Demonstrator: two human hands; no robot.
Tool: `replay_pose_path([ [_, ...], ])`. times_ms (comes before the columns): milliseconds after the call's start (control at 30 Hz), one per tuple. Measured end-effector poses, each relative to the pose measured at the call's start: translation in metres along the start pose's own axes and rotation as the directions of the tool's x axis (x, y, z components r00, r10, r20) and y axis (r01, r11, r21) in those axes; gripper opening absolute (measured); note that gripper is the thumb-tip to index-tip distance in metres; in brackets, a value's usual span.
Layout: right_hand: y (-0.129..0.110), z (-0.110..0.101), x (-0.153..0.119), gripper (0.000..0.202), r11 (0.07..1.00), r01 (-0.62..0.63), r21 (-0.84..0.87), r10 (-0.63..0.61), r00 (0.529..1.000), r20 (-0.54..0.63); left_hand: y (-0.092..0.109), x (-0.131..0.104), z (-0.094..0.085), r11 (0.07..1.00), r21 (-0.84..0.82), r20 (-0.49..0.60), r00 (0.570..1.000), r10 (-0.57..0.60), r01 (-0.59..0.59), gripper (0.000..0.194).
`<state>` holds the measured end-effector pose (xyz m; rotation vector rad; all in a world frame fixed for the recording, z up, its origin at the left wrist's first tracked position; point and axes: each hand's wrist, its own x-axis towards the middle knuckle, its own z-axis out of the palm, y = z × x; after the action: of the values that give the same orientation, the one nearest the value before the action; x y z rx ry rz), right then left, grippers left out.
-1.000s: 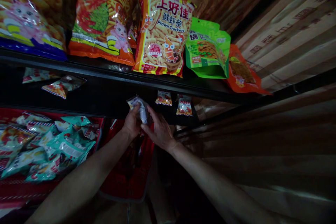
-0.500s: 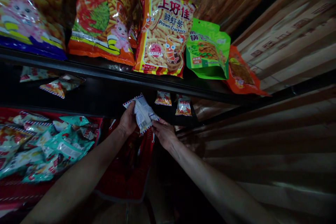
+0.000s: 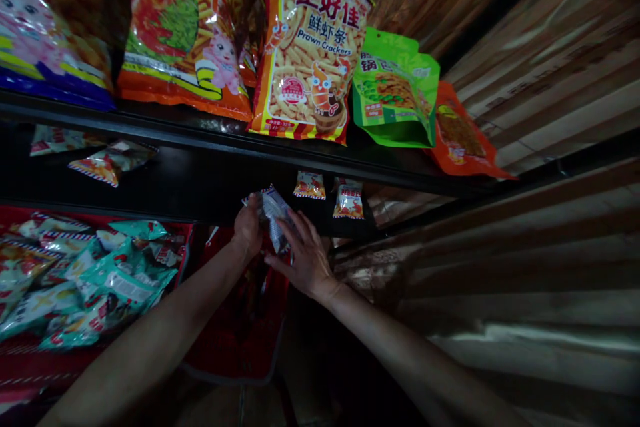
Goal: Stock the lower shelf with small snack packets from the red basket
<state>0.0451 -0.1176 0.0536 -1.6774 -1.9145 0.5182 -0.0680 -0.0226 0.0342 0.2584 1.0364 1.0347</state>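
Observation:
My left hand (image 3: 249, 223) grips the left side of a small snack packet (image 3: 275, 210), its thumb lying on the printed back. The packet is tilted at the front edge of the lower black shelf (image 3: 200, 190). Against its right side lies my right hand (image 3: 304, 250), fingers stretched out and spread, thumb apart below. Behind it on the same shelf stand two small packets, one snack bag (image 3: 309, 185) and another snack bag (image 3: 349, 199) to its right. Farther left on that shelf, a crumpled orange-and-white packet (image 3: 111, 160) lies flat.
A red basket (image 3: 187, 240) at left holds several teal and white packets. Below my hands hangs a red bag-like container (image 3: 235, 347). On the upper shelf (image 3: 210, 140) stand a prawn cracker bag (image 3: 310, 53), a green pouch (image 3: 395, 90) and other snacks. Corrugated brown wall (image 3: 500, 260) borders the right.
My right hand has let go of the packet's lower corner, and its fingers have spread over the right side. The packet has turned and is more bunched in my left hand.

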Motion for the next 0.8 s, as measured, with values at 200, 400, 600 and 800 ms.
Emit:
replay_pose_path([
  [200,0.016,0.002,0.001,0.059,0.932,-0.194,0.306,0.246,0.959,-0.142,-0.007,-0.031,0.028,0.996,0.059,0.152,0.987,0.058,-0.067,0.028],
  [400,0.045,-0.017,0.012,0.03,0.164,-0.312,0.936,0.733,0.673,0.096,-0.019,-0.04,0.036,0.934,0.309,0.117,0.982,0.147,-0.177,0.041],
  [600,0.07,-0.018,0.023,0.014,-0.005,-0.286,0.958,0.745,0.638,0.194,-0.043,-0.022,0.045,0.91,0.362,0.259,0.96,0.109,-0.202,0.059],
  [800,0.09,-0.012,0.046,0.023,0.212,-0.341,0.916,0.776,0.628,0.055,-0.06,0.024,0.051,0.72,0.565,0.267,0.915,0.304,-0.404,0.059],
])
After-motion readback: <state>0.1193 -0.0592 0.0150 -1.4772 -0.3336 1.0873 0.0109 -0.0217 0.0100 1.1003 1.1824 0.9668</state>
